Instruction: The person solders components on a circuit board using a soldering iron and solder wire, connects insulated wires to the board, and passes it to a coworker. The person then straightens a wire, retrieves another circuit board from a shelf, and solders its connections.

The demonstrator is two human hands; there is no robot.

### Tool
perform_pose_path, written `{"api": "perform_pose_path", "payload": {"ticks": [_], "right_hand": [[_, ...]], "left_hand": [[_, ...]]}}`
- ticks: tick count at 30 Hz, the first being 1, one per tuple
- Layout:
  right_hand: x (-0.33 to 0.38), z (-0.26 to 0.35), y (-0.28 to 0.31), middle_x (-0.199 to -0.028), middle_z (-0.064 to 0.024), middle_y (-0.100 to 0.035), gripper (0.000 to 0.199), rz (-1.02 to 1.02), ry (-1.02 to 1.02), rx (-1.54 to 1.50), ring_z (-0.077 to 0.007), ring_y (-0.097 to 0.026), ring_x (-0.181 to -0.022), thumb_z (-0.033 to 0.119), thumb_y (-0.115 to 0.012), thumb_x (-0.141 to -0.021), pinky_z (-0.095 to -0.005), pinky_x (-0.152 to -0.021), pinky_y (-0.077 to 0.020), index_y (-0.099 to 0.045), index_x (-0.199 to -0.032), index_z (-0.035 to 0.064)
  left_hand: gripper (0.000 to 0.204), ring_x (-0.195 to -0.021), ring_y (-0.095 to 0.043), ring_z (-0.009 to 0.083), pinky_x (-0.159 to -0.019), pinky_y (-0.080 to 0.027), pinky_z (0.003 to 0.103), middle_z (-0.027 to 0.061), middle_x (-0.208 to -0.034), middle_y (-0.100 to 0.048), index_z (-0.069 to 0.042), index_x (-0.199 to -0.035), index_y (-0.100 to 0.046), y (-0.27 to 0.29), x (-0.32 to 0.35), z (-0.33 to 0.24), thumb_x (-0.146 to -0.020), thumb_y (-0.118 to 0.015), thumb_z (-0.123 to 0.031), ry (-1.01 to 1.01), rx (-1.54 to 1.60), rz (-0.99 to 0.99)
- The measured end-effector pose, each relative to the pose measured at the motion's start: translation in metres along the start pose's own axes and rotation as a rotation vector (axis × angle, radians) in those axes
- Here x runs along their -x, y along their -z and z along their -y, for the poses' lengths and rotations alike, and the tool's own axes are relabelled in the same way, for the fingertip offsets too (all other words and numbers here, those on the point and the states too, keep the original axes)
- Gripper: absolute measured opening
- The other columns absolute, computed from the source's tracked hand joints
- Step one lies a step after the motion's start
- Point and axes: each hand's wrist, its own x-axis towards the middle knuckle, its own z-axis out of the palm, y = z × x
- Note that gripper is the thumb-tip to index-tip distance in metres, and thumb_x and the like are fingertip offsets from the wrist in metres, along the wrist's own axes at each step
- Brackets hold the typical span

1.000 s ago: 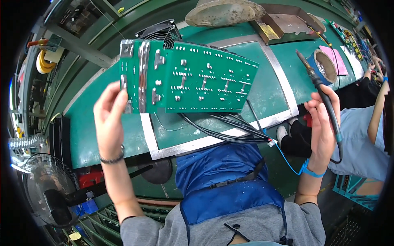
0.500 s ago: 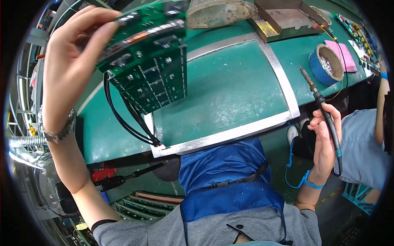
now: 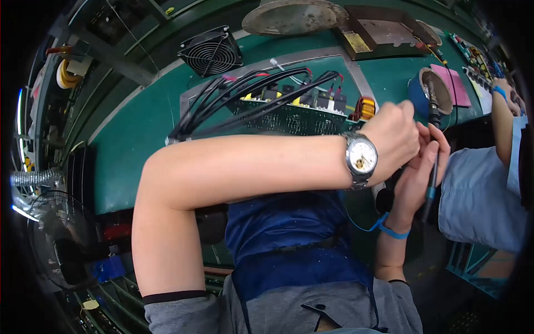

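Note:
My right hand (image 3: 417, 175) is wrapped round a soldering iron (image 3: 434, 118), whose tip points up and away, over the opening of a blue round pot (image 3: 416, 93). I cannot tell whether the tip touches inside. My left arm crosses in front of me, and my left hand (image 3: 392, 136) is closed right beside the right hand; its fingertips are hidden. Beyond that forearm the green circuit board (image 3: 283, 118) rests on the table, parts upward, with yellow and black components and a copper-wound coil (image 3: 365, 107). Black cables (image 3: 222, 103) loop from it to the left.
A black fan with a round grille (image 3: 211, 54) stands at the back left. Behind the board are a round dish (image 3: 295, 18) and a metal tray (image 3: 384, 34). Pink sheets (image 3: 455, 86) lie right of the pot. Another person's arm (image 3: 502, 125) is at far right.
My left hand has put the board down on the table and swung right to my right hand. The soldering iron's tip has moved to the pot. The fan now shows at the back left.

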Motion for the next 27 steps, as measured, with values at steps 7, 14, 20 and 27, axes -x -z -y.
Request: {"api": "perform_pose_path", "payload": {"ticks": [7, 14, 20, 27], "right_hand": [[0.014, -0.013, -0.013, -0.115, -0.0133, -0.057, 0.035, -0.007, -0.177, -0.131, -0.0175, -0.056, -0.106, 0.028, -0.041, -0.104, -0.0308, -0.094, -0.0448, -0.046, -0.125, 0.0], [0.018, -0.016, -0.027, -0.111, -0.0111, -0.055, 0.036, 0.053, -0.146, -0.26, -0.0151, -0.053, -0.103, 0.028, -0.043, -0.102, -0.031, -0.095, -0.0412, -0.045, -0.126, 0.0011], [0.02, -0.012, -0.04, -0.107, -0.0078, -0.054, 0.027, 0.006, -0.149, -0.097, -0.0137, -0.05, -0.104, 0.017, -0.052, -0.098, -0.0304, -0.099, -0.0354, -0.049, -0.119, 0.0018], [0.018, -0.013, -0.04, -0.105, -0.007, -0.053, 0.022, 0.057, -0.124, -0.074, -0.013, -0.049, -0.101, 0.015, -0.047, -0.097, -0.0294, -0.095, -0.0356, -0.05, -0.116, 0.0023]], "left_hand": [[0.01, -0.081, -0.052, 0.0194, -0.058, -0.041, 0.027, 0.0034, -0.073, -0.06, -0.01, -0.07, -0.065, -0.013, 0.006, -0.009, -0.072, -0.06, -0.018, 0.055, -0.093, -0.064], [0.045, -0.129, -0.041, 0.0356, -0.101, -0.035, 0.052, 0.0131, -0.132, -0.048, -0.007, -0.122, -0.055, 0.023, 0.069, 0.024, -0.079, -0.06, -0.019, 0.162, -0.057, -0.16], [0.076, -0.133, -0.033, 0.0464, -0.105, -0.034, 0.056, 0.0168, -0.148, -0.031, -0.011, -0.141, -0.04, 0.075, 0.166, 0.072, -0.069, -0.055, 0.008, 0.615, -0.08, 0.187], [0.049, -0.085, -0.062, 0.021, -0.077, -0.051, 0.031, 0.0156, -0.117, -0.061, -0.001, -0.134, -0.045, 0.071, 0.19, 0.141, -0.086, -0.051, 0.0, 0.694, 0.651, 0.124]]}}
